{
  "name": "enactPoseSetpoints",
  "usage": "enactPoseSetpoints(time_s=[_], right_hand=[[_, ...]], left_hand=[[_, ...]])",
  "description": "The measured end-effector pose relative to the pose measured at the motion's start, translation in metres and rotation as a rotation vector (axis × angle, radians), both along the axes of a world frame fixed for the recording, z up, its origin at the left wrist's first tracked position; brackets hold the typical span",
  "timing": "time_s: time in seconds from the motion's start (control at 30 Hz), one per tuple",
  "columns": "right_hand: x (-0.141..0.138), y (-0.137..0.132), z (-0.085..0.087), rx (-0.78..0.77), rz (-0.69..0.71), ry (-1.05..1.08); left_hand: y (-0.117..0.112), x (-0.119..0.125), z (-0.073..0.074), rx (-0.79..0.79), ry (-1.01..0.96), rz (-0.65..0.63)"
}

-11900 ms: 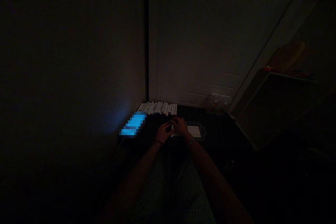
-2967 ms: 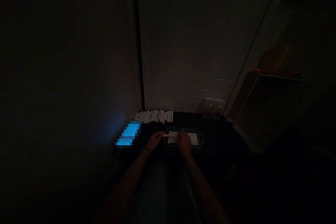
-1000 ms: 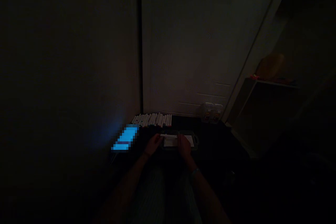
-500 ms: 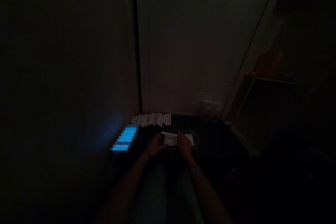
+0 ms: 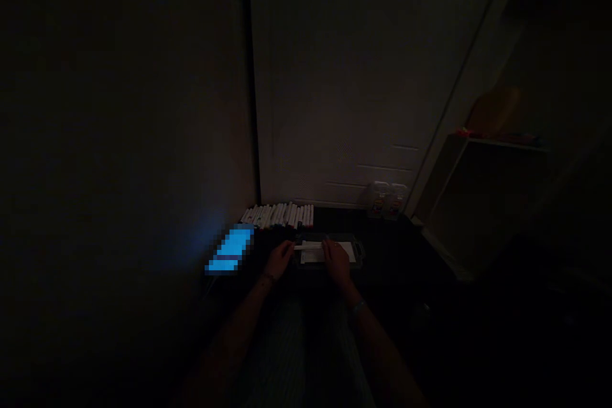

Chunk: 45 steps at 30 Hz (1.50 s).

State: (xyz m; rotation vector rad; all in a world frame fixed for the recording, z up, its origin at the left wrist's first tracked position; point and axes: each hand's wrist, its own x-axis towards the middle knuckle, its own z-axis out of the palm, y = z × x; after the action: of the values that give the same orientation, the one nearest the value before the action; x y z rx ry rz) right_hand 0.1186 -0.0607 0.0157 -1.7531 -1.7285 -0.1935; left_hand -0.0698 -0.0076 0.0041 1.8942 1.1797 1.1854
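Note:
In the dim head view, a slim white marker (image 5: 308,247) lies level between my two hands. My left hand (image 5: 278,260) is closed, its fingertips pinching the marker's left end. The other end is in the closed fingers of my right hand (image 5: 337,262). Beneath the marker is a shallow clear plastic case (image 5: 360,257) with a white sheet (image 5: 313,257) inside it. Darkness hides the fine detail of the fingers and any print on the sheet.
A row of white markers (image 5: 277,215) lies along the back left of the dark table (image 5: 396,255). Left of my hands glows a pixelated blue screen (image 5: 230,250). Two clear packages (image 5: 380,201) stand by the back wall. A shelf (image 5: 507,141) is at right.
My left hand has drawn slightly left and back from over the case, its thumb now folded in to the marker's end. My right hand stays nearly in place. The view has shifted a little.

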Motion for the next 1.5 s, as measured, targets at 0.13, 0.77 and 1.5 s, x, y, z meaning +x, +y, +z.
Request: enactPoseSetpoints(time_s=[0.13,0.77,1.5], right_hand=[[0.001,0.0,0.0,0.001,0.0,-0.006],[0.003,0.0,-0.004,-0.018,-0.018,-0.045],[0.0,-0.004,0.004,0.039,0.117,-0.017]], left_hand=[[0.002,-0.001,-0.001,-0.017,-0.045,-0.006],[0.003,0.0,-0.002,-0.033,-0.13,-0.047],[0.01,-0.003,-0.007,-0.069,-0.188,-0.081]])
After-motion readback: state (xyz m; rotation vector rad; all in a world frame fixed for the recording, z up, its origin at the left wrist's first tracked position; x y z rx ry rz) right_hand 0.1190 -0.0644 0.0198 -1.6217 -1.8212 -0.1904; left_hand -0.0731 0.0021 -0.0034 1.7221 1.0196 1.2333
